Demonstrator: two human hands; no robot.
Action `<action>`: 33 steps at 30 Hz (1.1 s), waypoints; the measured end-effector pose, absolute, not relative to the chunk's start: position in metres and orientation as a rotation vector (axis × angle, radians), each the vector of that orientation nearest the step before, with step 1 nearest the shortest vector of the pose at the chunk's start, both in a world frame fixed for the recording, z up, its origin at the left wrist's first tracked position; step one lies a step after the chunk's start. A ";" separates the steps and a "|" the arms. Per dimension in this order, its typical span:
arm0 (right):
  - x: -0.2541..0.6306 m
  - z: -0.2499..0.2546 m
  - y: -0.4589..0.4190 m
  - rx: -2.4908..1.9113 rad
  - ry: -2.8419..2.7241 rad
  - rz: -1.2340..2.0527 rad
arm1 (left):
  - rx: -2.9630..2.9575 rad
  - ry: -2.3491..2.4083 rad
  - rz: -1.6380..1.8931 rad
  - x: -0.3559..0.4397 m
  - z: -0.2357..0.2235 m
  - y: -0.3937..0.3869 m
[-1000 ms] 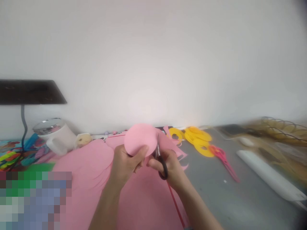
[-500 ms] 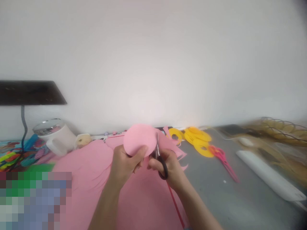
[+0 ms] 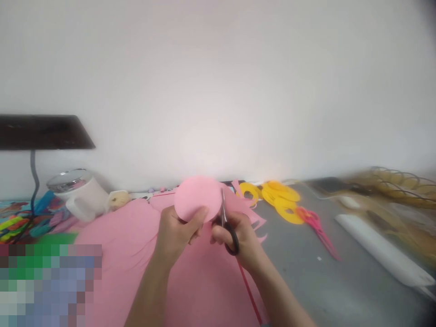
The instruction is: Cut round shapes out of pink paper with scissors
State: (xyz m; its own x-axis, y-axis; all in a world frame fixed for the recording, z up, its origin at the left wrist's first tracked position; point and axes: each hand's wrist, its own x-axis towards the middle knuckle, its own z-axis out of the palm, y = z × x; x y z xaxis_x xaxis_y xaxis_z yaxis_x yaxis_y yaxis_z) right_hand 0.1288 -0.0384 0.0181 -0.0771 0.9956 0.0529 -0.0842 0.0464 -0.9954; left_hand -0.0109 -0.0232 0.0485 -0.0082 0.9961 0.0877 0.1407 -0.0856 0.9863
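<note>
A round pink paper piece [image 3: 197, 197] is pinched in my left hand [image 3: 182, 229], thumb on its front near the lower edge. My right hand [image 3: 240, 234] is closed round the black handles of a pair of scissors [image 3: 223, 209]. The metal blades point up along the right edge of the circle; whether they touch the paper I cannot tell. Beneath both hands lies pink paper [image 3: 204, 281], with more overlapping pink sheets [image 3: 119, 236] to the left. Pink paper offcuts [image 3: 257, 222] with pointed ends lie just right of the scissors.
Yellow rings [image 3: 281, 197] and pink scissors [image 3: 318, 229] lie on the grey table [image 3: 306, 281] to the right, near a long white object [image 3: 383, 250]. At the left stand a white mug with a shiny lid [image 3: 80, 195] and a dark panel [image 3: 44, 131]. A wall rises behind.
The pink circle and my left hand have shifted very slightly left. My right hand and the scissors stay almost in place; the table things look the same.
</note>
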 end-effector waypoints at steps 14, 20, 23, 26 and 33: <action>0.129 0.017 -0.038 -1.034 -1.251 1.260 | 1.392 1.239 1.229 -0.012 0.048 -0.023; 0.133 0.020 -0.037 -0.978 -1.295 1.253 | 1.398 1.244 1.192 -0.013 0.050 -0.025; 0.134 0.021 -0.037 -0.968 -1.267 1.311 | 1.403 1.249 1.185 -0.013 0.050 -0.025; 0.134 0.021 -0.037 -0.989 -1.263 1.310 | 1.393 1.260 1.178 -0.014 0.051 -0.024; 0.133 0.023 -0.037 -0.934 -1.311 1.306 | 1.417 1.268 1.155 -0.017 0.052 -0.024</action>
State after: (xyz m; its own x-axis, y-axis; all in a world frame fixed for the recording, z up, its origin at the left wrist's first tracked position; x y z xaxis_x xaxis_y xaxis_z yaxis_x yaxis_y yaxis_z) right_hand 0.1333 -0.0367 0.0228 -0.1803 0.9745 0.1339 -0.1302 0.1113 -0.9852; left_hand -0.0171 -0.0242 0.0516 0.0437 0.9959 0.0795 0.1720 -0.0858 0.9814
